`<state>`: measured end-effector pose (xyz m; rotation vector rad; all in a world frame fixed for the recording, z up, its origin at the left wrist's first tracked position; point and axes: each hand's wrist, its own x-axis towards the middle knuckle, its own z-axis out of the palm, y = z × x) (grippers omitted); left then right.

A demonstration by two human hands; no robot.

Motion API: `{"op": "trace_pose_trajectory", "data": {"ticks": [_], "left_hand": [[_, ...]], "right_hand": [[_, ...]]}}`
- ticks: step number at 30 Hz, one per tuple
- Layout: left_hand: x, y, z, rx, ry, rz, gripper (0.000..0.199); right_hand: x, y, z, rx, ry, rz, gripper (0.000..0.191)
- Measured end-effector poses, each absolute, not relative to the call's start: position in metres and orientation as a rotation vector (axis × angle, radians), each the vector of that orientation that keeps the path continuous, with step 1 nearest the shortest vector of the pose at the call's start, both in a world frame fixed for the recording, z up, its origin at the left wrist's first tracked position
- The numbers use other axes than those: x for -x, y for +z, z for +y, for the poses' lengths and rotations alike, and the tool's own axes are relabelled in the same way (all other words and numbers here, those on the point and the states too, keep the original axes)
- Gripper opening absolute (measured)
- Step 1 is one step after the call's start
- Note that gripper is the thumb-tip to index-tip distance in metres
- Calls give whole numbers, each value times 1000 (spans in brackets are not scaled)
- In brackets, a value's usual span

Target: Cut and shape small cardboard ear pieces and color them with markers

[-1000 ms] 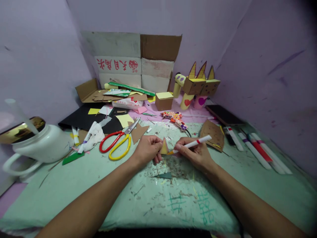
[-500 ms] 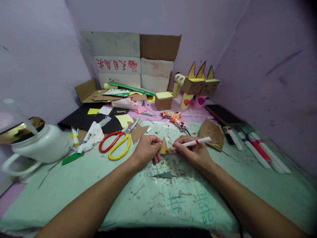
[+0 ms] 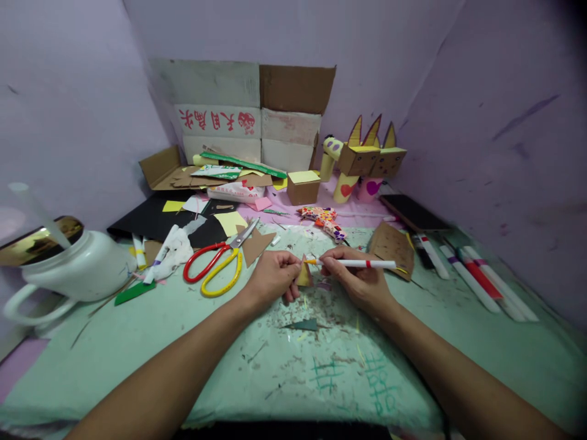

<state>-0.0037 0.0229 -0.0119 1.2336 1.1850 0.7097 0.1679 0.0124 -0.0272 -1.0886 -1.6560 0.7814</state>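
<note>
My left hand (image 3: 276, 274) pinches a small yellow triangle (image 3: 304, 276) with a brownish edge, just above the table. In my right hand (image 3: 358, 278) is a white marker (image 3: 383, 264) with a red band and an orange tip end, held like a pen. Its tip points left and meets the upper part of the triangle. Left of my left hand lie scissors (image 3: 222, 263) with one red and one yellow handle, their blades beside a cut brown cardboard piece (image 3: 257, 244). A dark green paper sliver (image 3: 305, 324) lies below my hands.
Several markers (image 3: 481, 278) lie at the right, near a brown cardboard piece (image 3: 392, 250). A white mug (image 3: 87, 263) stands at the left. Behind are a small cardboard box (image 3: 303, 187), a patterned glue gun (image 3: 323, 221) and cardboard figures with pointed ears (image 3: 362, 160).
The marker's tip has moved up along the triangle, from its lower right side to near its top, and the marker now lies more level. My left hand stays in place.
</note>
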Motion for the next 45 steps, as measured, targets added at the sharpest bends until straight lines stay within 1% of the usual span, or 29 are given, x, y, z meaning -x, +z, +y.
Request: {"op": "trace_pose_trajectory", "data": {"ticks": [4,10,16,25,45], "left_hand": [[4,-12,22,-1243,708,1188,18],[3,-12,22,-1213,730,1184,18],[3,-14,22,-1245,713,1197,18],[4,-13,21,-1238,718,1199,18],[2,-10,22,-1198,730,1187,19]], "right_hand": [[-167,-26,11,1115,798,-1685,22],[-168,-25,9,1076,920,-1721,23],[-167,-28,13,1082,750,-1616,20],[-166,-28,13,1079,671,-1685,20],[-165,-27,9,1069,805,-1789,20]]}}
